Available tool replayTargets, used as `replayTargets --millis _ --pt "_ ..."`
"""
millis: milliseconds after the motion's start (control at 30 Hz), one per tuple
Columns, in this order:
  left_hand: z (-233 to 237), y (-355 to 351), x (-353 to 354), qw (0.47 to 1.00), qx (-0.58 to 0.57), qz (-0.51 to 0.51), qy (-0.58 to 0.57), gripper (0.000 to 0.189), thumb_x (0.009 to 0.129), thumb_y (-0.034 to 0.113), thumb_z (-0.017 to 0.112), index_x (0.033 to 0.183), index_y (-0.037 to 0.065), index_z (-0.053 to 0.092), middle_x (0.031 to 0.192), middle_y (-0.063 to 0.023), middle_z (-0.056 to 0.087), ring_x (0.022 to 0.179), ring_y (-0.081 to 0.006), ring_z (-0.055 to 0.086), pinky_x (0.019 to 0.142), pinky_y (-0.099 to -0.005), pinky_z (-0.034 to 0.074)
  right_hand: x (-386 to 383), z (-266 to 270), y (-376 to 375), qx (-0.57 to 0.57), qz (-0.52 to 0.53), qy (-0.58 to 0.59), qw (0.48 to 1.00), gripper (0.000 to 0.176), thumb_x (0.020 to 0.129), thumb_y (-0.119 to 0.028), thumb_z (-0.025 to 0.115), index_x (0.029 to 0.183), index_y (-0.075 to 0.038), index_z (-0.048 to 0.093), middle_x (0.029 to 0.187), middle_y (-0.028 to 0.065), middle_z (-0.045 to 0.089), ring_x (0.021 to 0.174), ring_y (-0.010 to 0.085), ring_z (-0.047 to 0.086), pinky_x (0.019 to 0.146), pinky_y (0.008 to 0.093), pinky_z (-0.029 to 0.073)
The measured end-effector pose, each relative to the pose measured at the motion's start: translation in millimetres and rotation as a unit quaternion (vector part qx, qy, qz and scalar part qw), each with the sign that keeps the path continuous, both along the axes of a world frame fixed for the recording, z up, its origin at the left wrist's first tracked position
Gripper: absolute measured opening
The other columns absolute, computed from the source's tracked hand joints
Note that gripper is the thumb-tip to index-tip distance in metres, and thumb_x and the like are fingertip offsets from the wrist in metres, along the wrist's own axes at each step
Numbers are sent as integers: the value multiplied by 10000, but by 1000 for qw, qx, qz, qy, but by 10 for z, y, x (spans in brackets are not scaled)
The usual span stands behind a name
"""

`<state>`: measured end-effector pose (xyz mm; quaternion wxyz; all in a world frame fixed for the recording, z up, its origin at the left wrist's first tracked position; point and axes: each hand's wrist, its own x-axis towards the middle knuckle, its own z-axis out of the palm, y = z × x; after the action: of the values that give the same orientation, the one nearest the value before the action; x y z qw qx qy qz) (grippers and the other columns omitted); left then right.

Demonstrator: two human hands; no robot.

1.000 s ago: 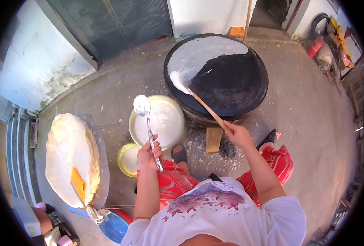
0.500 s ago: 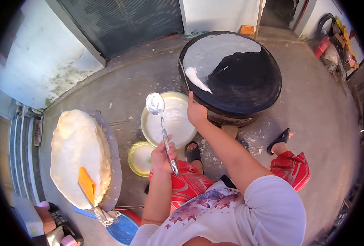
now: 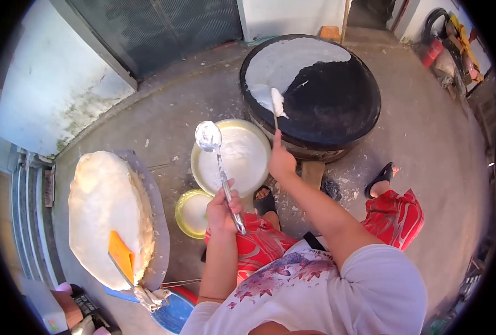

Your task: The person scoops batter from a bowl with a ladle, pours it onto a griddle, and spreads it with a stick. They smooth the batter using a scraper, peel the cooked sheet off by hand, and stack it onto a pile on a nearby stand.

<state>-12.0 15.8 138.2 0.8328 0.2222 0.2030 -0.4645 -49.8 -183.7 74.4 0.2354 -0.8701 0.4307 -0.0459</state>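
Observation:
My left hand [image 3: 224,209] grips a metal ladle [image 3: 209,136] upright, its batter-coated bowl hovering over the left rim of a yellow-rimmed basin of white batter [image 3: 248,129]. With my right hand [image 3: 282,162] I hold a wooden spreader [image 3: 277,104] whose white-coated end rests on the near left part of a round black griddle [image 3: 337,100]. White batter [image 3: 287,61] covers the griddle's far left portion; the remainder is bare and dark.
A big stack of pale flatbreads [image 3: 104,206] lies on a round tray at left, an orange scraper [image 3: 121,257] on it. A small yellow bowl [image 3: 192,212] sits beside the basin. Red containers and clutter [image 3: 454,44] stand far right. Concrete floor all around.
My right hand swung the spreader from the griddle's middle to its near left edge and pulled back a little. The ladle in my left hand stayed above the basin.

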Motion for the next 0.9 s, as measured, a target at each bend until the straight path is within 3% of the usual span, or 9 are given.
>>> replayTargets --millis 67,200,267,433,567,667,800,867,900 --pt "19 9 14 1000 4 -4 -6 321 902 193 354 1143 -3 433 743 -81 479 545 -126 396 443 -240 340 -389 337 131 99 -14 2 995 719 773 -76 428 1373 -63 32 893 212 577 753 359 595 663 427 477" --pt "40 -16 11 999 25 -5 -40 320 905 193 345 1139 -5 436 744 -82 480 546 -125 393 444 -238 337 -523 310 377 117 7 -23 993 724 770 -70 426 1373 -60 25 890 207 578 746 359 592 654 430 474" --pt "49 -23 5 999 24 -9 -43 318 907 194 336 1136 -2 439 741 -77 478 547 -123 391 444 -234 336 -293 -48 256 -8 54 -4 999 745 763 -61 436 1376 -69 12 870 201 583 738 351 594 638 433 467" --pt "32 -21 15 999 37 -10 -25 309 908 185 327 1121 -6 443 746 -72 472 537 -118 387 443 -233 339 -771 255 188 107 -60 21 992 785 763 -50 454 1384 -128 -19 865 204 578 704 344 584 622 436 457" --pt "43 -83 14 998 39 -8 -40 290 899 162 329 1098 -12 449 749 -82 468 523 -115 381 429 -219 327 -792 100 347 45 28 -22 998 742 786 -58 417 1379 -96 -27 864 213 569 729 348 583 627 430 460" --pt "65 -104 2 998 45 -21 -35 282 898 161 337 1089 -13 450 745 -79 467 521 -114 380 424 -218 326 -720 -114 107 -15 5 10 1000 776 763 -55 468 1376 -64 -8 907 204 560 702 330 596 616 403 485" --pt "52 -119 5 997 52 -27 -41 280 897 159 336 1085 -14 450 744 -78 465 524 -114 380 425 -220 330 -1123 273 1 68 -58 80 993 812 756 -53 491 1379 -76 -29 867 201 567 677 303 597 595 390 493" --pt "35 -129 11 997 57 -16 -57 284 897 159 335 1090 -17 447 743 -80 461 525 -116 381 427 -223 334 -1160 112 58 36 -61 44 996 784 765 -41 476 1381 -72 -7 839 195 568 667 295 598 578 388 494" --pt "53 -144 2 997 57 -15 -57 286 898 164 338 1088 -19 448 741 -79 459 524 -117 379 427 -224 335 -1130 34 91 -8 7 49 999 738 785 -41 454 1381 -82 21 827 186 569 677 323 593 597 408 486"
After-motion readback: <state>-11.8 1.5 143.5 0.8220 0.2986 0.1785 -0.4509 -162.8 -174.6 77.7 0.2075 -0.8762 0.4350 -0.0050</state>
